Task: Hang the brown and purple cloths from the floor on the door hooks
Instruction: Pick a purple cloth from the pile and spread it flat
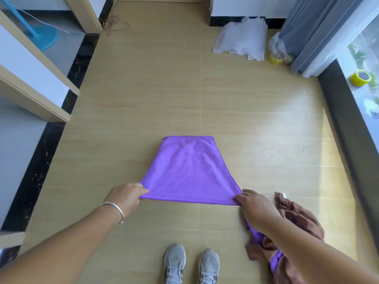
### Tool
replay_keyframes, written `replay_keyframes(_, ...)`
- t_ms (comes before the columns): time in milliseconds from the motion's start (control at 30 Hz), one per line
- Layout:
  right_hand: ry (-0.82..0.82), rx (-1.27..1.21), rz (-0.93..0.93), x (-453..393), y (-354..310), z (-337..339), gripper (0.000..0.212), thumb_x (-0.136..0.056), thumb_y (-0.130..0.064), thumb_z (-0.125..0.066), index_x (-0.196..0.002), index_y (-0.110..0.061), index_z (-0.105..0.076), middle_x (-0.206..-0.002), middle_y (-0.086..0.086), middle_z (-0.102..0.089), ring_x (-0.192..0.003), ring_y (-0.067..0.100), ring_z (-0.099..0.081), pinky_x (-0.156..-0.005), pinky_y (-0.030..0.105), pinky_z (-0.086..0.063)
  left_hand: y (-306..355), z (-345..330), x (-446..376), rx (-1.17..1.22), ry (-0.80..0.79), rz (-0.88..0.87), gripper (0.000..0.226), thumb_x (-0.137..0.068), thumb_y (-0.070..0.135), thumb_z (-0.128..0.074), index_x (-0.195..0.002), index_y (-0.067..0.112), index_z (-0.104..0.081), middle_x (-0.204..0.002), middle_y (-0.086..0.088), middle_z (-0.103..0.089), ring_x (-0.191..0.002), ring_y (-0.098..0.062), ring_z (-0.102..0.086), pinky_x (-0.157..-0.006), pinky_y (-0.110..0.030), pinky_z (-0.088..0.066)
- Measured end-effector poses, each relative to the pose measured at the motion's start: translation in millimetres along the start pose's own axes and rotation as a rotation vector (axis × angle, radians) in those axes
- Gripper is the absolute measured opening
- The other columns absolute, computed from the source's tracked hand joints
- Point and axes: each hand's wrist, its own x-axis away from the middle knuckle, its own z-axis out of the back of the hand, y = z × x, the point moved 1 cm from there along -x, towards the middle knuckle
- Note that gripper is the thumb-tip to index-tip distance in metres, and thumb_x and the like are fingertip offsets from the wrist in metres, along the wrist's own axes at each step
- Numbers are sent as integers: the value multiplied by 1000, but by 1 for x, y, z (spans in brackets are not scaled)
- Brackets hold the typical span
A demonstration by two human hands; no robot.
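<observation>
I see the purple cloth (188, 171) stretched flat in front of me, its far edge down near the floor (155, 95) and its near edge held up taut between both hands. My left hand (126, 198) has its fingers curled round the near left corner; the fingertips themselves are tucked under the fabric, so I can't see how they meet. My right hand (255, 208) pinches the near right corner the same way, with the thumb side hidden behind the knuckles. A silver bangle (115, 212) sits on the left wrist.

The brown cloth (299, 218) lies crumpled on the floor just right of my right forearm, which covers much of it; more brown and purple folds show below the arm and run off the bottom edge, and I can't tell whether they are separate pieces. My grey shoes (191, 263) are cut off at the bottom. At the far right, a white bag (242, 39) lies beside a grey curtain (311, 29).
</observation>
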Motion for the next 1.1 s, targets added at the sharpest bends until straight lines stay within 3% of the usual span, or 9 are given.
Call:
replay_keyframes(133, -136, 10, -5, 22, 4, -65, 44, -89, -13, -39, -127, -27, -56, -129, -8, -58, -133, 13, -38, -101, 30, -38, 13, -63, 11, 52, -115, 1, 35, -89, 16, -48, -116, 32, -62, -125, 16, -57, -115, -11, -54, -87, -28, -47)
replay_keyframes(300, -244, -1, -28, 33, 10, -129, 37, -96, -21, -40, -128, -30, -55, -131, -11, -56, -136, 11, -34, -102, 28, -37, 25, -124, 17, 157, -154, 2, 37, -92, 19, -49, -120, 38, -63, -129, 23, -54, -118, -6, -52, -86, -20, -42)
replay_keyframes(400, -266, -49, -81, 31, 12, -157, 32, -95, -23, -43, -122, -31, -59, -123, -12, -57, -127, 11, -42, -96, 29, -42, 27, -154, 12, 233, -202, 68, 34, -90, 16, -52, -113, 35, -67, -123, 20, -58, -114, -9, -56, -85, -22, -44)
replay_keyframes(533, -225, -167, -220, 8, 16, -182, 25, -96, -24, -44, -109, -30, -65, -107, -11, -63, -106, 14, -55, -79, 31, -48, 24, -183, -8, 355, -197, 215, 20, -82, 14, -58, -84, 29, -72, -89, 11, -66, -87, -17, -62, -70, -29, -48)
replay_keyframes(633, -182, -271, -359, -27, 23, -193, 22, -94, -23, -47, -101, -31, -66, -93, -8, -68, -87, 18, -62, -65, 28, -45, 15, -193, -40, 628, -155, 338, 21, -79, 17, -71, -70, 36, -70, -72, 14, -69, -75, -11, -65, -67, -27, -49)
replay_keyframes(733, -116, -379, -460, -75, 35, -203, 14, -91, -24, -56, -95, -27, -68, -84, -4, -70, -79, 20, -62, -62, 29, -46, 1, -205, -89, 827, -88, 372, 24, -77, 11, -76, -67, 31, -66, -66, 8, -70, -68, -12, -65, -64, -21, -47)
replay_keyframes(833, -35, -441, -515, -142, 55, -221, 7, -87, -27, -62, -89, -21, -66, -70, -4, -64, -69, 19, -58, -57, 30, -42, -15, -228, -162, 894, 6, 379, 16, -82, 9, -72, -77, 22, -66, -74, 0, -70, -69, -9, -62, -58, -9, -41)
replay_keyframes(967, 100, -516, -535, -245, 86, -252, 11, -84, -27, -65, -89, -17, -67, -67, -3, -60, -66, 20, -56, -57, 28, -36, -35, -265, -278, 875, 103, 355, 7, -87, 12, -68, -93, 14, -71, -90, -8, -70, -92, -21, -65, -76, -26, -44)
replay_keyframes(1100, 240, -577, -559, -333, 114, -290, 25, -86, -19, -60, -110, -16, -65, -102, 6, -68, -90, 26, -62, -73, 27, -44, -49, -305, -375, 803, 189, 401, 24, -88, 17, -63, -111, 20, -66, -114, -8, -69, -96, -24, -63, -81, -29, -46)
